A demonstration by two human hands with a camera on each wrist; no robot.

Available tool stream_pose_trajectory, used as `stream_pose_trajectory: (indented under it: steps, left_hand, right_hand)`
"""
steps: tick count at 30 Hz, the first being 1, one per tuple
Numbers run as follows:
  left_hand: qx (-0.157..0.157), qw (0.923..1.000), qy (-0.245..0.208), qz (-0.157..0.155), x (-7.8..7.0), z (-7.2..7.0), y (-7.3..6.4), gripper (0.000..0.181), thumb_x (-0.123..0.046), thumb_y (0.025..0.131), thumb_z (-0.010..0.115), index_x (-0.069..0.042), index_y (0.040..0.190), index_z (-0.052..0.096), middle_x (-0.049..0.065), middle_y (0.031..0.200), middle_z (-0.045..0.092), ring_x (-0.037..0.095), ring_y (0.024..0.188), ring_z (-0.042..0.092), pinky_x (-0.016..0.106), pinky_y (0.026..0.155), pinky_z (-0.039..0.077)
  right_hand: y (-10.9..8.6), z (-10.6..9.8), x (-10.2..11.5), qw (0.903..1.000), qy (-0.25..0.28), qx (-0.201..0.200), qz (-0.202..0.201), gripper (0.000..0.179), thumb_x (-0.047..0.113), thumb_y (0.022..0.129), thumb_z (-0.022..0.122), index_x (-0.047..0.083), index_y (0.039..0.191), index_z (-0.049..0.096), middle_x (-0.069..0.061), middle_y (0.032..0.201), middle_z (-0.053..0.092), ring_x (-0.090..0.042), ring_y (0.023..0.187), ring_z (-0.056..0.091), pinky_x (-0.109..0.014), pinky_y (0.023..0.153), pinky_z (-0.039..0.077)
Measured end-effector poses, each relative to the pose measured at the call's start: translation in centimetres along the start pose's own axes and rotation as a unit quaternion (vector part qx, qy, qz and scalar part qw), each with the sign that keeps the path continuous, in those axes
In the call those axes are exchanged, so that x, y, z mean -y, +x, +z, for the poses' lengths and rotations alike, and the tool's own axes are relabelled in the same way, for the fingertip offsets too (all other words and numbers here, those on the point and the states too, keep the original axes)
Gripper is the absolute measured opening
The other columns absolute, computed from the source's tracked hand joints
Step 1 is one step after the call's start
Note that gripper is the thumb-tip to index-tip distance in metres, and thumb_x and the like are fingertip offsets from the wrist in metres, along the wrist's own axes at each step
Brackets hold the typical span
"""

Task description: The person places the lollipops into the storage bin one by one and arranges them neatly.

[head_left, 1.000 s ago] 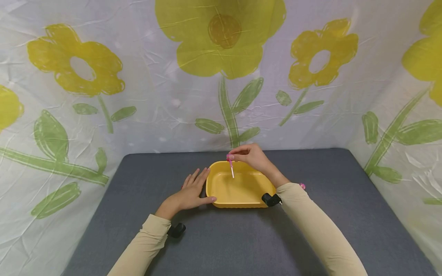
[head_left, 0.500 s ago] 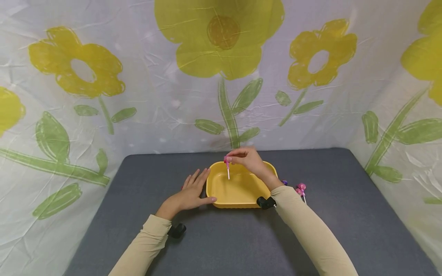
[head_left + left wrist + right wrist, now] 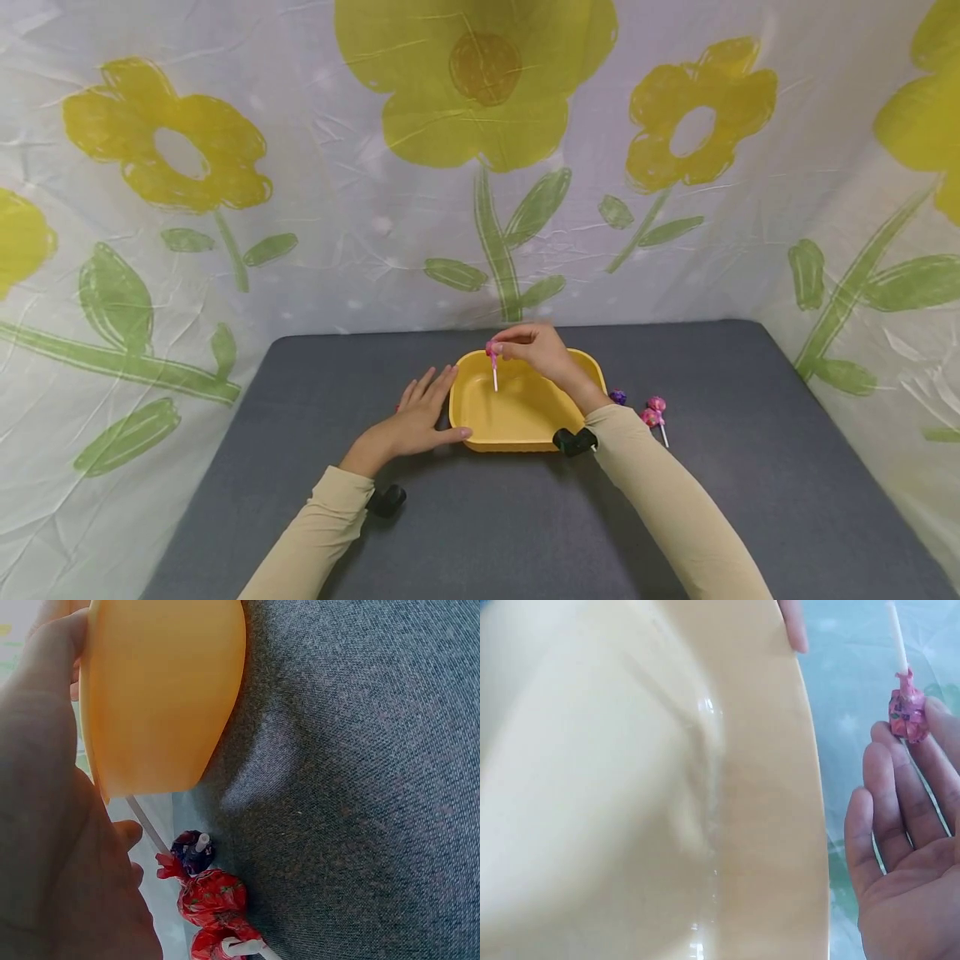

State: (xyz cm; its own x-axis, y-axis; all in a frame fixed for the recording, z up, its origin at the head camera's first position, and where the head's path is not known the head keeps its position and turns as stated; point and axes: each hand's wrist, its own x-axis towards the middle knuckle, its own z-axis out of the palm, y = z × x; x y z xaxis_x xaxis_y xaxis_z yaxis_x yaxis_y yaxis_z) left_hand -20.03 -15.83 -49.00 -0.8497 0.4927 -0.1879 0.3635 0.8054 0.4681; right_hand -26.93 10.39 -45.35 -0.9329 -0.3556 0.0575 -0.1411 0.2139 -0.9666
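A pink-wrapped lollipop (image 3: 492, 348) is pinched between the thumb and fingers of my right hand (image 3: 542, 354), its white stick pointing down over the yellow tub (image 3: 517, 442). The right wrist view shows the same lollipop (image 3: 909, 716) held at the fingertips, past the tub's rim. My left hand (image 3: 408, 425) lies with fingers spread against the tub's left end, thumb at the near corner. Beyond that hand, in the left wrist view, are red-wrapped lollipops (image 3: 214, 897) and a dark blue one (image 3: 193, 853), mostly hidden from the head view.
To the right of the tub lie two pink lollipops (image 3: 656, 404) and a purple one (image 3: 618, 397), close to my right sleeve (image 3: 667, 492). The grey table (image 3: 465, 533) ends at a flower-printed cloth (image 3: 360, 250) behind and at the sides.
My right hand has moved slightly left and down with the lollipop, mostly in the first half second. The sleeve's shift uncovers the lollipops on the right. The left hand stays put.
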Motion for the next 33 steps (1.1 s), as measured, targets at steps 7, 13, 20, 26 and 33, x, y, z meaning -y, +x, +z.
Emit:
stream_pose_trajectory:
  steps: [7,13,20,26,33]
  left_hand:
    - [-0.001,1.0,0.003,0.005,0.0,0.0,0.1,0.11,-0.074,0.086,0.054,-0.022,0.16,-0.007,0.005,0.17,0.001,0.035,0.157,-0.004,0.063,0.123,0.0]
    - [-0.005,0.9999,0.006,0.008,0.0,0.1,0.1,0.111,-0.075,0.086,0.053,-0.021,0.16,-0.008,0.007,0.17,0.001,0.035,0.156,-0.004,0.063,0.122,0.0]
    - [-0.01,0.9999,0.005,0.008,0.0,0.1,0.1,0.111,-0.074,0.086,0.055,-0.02,0.161,-0.006,0.007,0.17,0.002,0.036,0.156,-0.003,0.062,0.123,0.0]
    - [0.001,1.0,0.006,-0.006,-0.1,-0.1,0.0,0.111,-0.074,0.085,0.055,-0.024,0.16,-0.01,0.005,0.17,-0.002,0.033,0.157,-0.007,0.061,0.123,-0.002]
    - [-0.002,0.9999,0.009,-0.008,-0.2,-0.1,-0.1,0.11,-0.073,0.085,0.056,-0.024,0.16,-0.008,0.004,0.17,-0.002,0.033,0.157,-0.007,0.061,0.124,-0.001]
  right_hand:
    - [0.3,-0.1,0.1,0.9999,-0.004,-0.011,0.0,0.024,0.029,0.091,0.073,0.012,0.108,0.076,-0.004,0.098,0.078,-0.042,0.089,0.069,-0.053,0.082,0.056]
    - [0.6,0.2,-0.2,0.9995,-0.026,0.019,-0.003,0.023,0.028,0.09,0.073,0.012,0.107,0.077,-0.007,0.095,0.078,-0.049,0.085,0.068,-0.054,0.073,0.056]
    - [1.0,0.7,-0.6,0.9982,-0.042,0.042,0.008,0.023,0.024,0.087,0.077,0.01,0.105,0.077,-0.011,0.094,0.078,-0.05,0.082,0.069,-0.059,0.075,0.057]
    - [1.2,1.0,-0.8,0.996,-0.068,0.056,0.017,0.023,0.026,0.087,0.076,0.009,0.104,0.078,-0.009,0.093,0.079,-0.044,0.08,0.071,-0.056,0.076,0.058]
    - [1.1,1.3,-1.1,0.994,-0.075,0.062,0.05,0.023,0.024,0.086,0.078,0.007,0.101,0.078,-0.01,0.093,0.079,-0.038,0.082,0.074,-0.045,0.077,0.061]
